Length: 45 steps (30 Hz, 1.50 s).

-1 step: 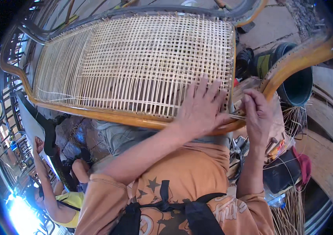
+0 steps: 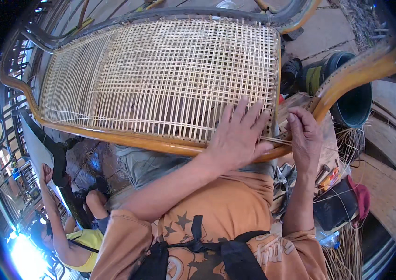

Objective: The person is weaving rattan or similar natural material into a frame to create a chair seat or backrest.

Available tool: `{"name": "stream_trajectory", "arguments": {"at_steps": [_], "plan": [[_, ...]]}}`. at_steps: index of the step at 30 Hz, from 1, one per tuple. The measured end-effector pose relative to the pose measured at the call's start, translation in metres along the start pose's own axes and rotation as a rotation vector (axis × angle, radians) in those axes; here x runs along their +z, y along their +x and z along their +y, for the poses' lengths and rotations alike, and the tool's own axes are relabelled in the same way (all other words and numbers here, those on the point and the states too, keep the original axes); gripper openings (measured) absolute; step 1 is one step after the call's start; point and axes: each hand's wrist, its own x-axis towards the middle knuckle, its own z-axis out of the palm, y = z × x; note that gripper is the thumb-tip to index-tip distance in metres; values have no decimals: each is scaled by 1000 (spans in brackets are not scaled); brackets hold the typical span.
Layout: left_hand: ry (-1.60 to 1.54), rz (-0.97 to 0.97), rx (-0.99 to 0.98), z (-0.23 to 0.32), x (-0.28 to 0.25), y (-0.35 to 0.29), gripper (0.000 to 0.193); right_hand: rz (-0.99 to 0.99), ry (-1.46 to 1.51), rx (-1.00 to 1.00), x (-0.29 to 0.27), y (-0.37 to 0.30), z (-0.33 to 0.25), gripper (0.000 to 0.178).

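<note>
A curved wooden chair frame [image 2: 160, 143] lies across my lap, its panel woven with pale cane [image 2: 193, 60]. The weave is close at the far side and looser along the near edge, where mostly lengthwise strands show. My left hand [image 2: 237, 130] lies flat on the near right corner of the weave, fingers spread and thumb out toward the rail. Just right of it, my right hand [image 2: 307, 133] is closed in a pinch beside the frame's corner. Thin cane strands [image 2: 275, 139] run from the corner holes to this hand; the exact grip is partly hidden by the fingers.
A dark green bucket [image 2: 352, 105] lies on its side at the right. Below it are a black bag [image 2: 335, 205], a red cloth [image 2: 360, 198] and a bundle of loose cane [image 2: 347, 256]. At the lower left sits another person in yellow [image 2: 83, 256], beside a dark curved frame [image 2: 60, 163].
My left hand has slid slightly toward me along the weave, uncovering more of the strands by the corner. My right hand stays pinched in nearly the same place.
</note>
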Motion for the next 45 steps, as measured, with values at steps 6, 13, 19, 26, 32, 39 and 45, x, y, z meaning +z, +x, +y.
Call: {"name": "stream_trajectory", "arguments": {"at_steps": [6, 13, 19, 26, 32, 39, 45], "plan": [[-38, -215, 20, -12, -30, -42, 56, -39, -287, -14, 13, 11, -1, 12], [-199, -258, -109, -12, -33, -12, 48, -190, -655, 224, 31, 37, -10, 20], [-652, -406, -449, -6, -18, 17, 45, -303, -755, 229, 35, 45, -10, 21], [-872, -460, -525, -11, -9, 21, 62, -382, -712, 301, 31, 52, -11, 19], [-1112, -563, -558, -17, -11, 26, 65, -382, -658, 281, 28, 55, -12, 19], [-1048, -401, -581, -16, -9, 32, 66, -372, -652, 269, 29, 52, -9, 18], [-1259, -495, -634, -17, -5, 37, 74, -372, -651, 314, 30, 54, -12, 18]]}}
